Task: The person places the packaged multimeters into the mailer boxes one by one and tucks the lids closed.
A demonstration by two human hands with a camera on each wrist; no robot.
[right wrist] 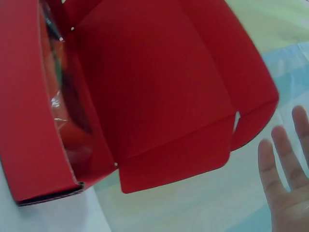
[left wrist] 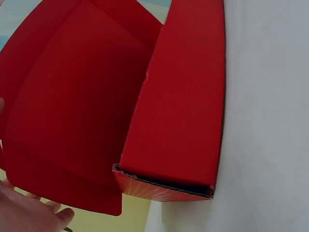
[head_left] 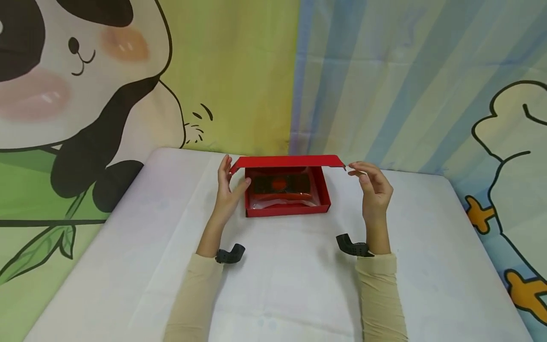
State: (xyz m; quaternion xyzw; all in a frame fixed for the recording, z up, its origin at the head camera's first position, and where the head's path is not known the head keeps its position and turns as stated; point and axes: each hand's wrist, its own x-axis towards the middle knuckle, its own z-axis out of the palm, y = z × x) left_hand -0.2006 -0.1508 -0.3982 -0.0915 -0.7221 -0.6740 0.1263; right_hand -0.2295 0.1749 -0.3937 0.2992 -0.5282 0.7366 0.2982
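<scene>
A red cardboard box point(head_left: 287, 210) stands on the table with its hinged lid point(head_left: 290, 161) tilted partly up. Inside lies a clear-plastic-wrapped package point(head_left: 279, 185), dark with an orange-red round spot; its kind cannot be told. At the lid's left end is my left hand point(head_left: 226, 197), fingers fairly straight and touching the side flap point(left wrist: 63, 191). My right hand point(head_left: 376, 190) is raised just off the lid's right corner, its fingers loosely extended and holding nothing. A gap shows between those fingers and the lid in the right wrist view, where the package point(right wrist: 72, 121) peeks over the box wall.
A white cloth covers the table point(head_left: 278, 285). Behind it hangs a printed backdrop point(head_left: 239, 71) with a panda on the left and blue stripes on the right. Black wrist mounts point(head_left: 231, 254) stick out inward from both wrists.
</scene>
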